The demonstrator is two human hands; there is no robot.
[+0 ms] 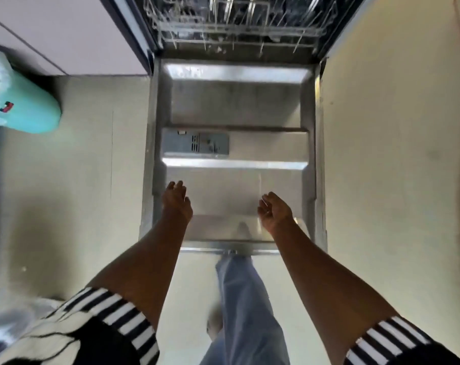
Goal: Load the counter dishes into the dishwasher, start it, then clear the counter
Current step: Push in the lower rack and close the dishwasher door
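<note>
— While that dishwasher door (236, 106) lies lowered flat, what worries you most?

— That leg (246, 299). Its trouser cuff sits right at the door's near edge, so one careless step forward could bark the shin on the metal lip or send the person tripping over it.

— And the hands?

— Both hover just above the near half of the door, the left hand (176, 201) over its left side and the right hand (273, 213) over its right. Each is empty, fingers loosely curled round nothing. If they press down for balance, I judge the door takes a load it isn't built for.

— Where are the dishes?

— None show, and the counter is out of view. The lower rack (236, 30) sits beyond the door's far end, pushed inside the machine. Blur stops me telling whether anything is in it. It has to be drawn out over the door, and reaching that far from the near edge invites a stumble onto the door.

— Anything else?

— The detergent dispenser (196, 146), set into the door's left side about midway along, looks closed. Forgetting to fill it would spoil the wash. A teal bin (26, 111) also stands well to the left of the door, so someone turning that way with plates could catch it and drop one.
</note>
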